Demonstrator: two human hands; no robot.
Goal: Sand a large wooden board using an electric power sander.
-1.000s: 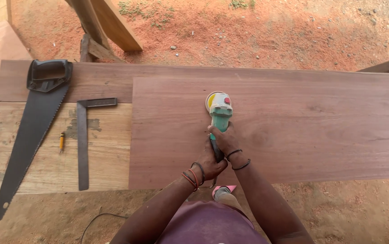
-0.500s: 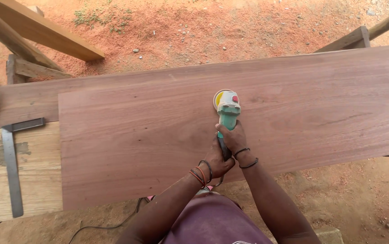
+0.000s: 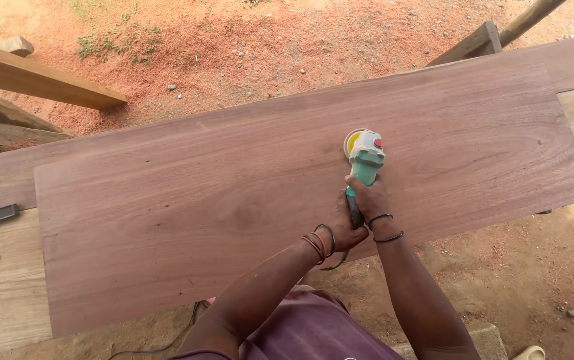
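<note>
Both hands, left (image 3: 346,230) and right (image 3: 369,197), wrapped round green sander (image 3: 364,162) (yellow disc) on reddish-brown board (image 3: 200,207).

Outdoors: red sandy ground (image 3: 247,47), pale timber beams (image 3: 34,80), daylight.

We see bare forearms above a maroon shirt (image 3: 314,333). Red and black bangles (image 3: 320,241) ring the left wrist (several, closely stacked), while two thin black bands (image 3: 386,227) circle the right.

Single head view, looking steeply down from close above the wide reddish-brown wooden board (image 3: 300,200), facing red dirt ground (image 3: 267,47) beyond.
</note>
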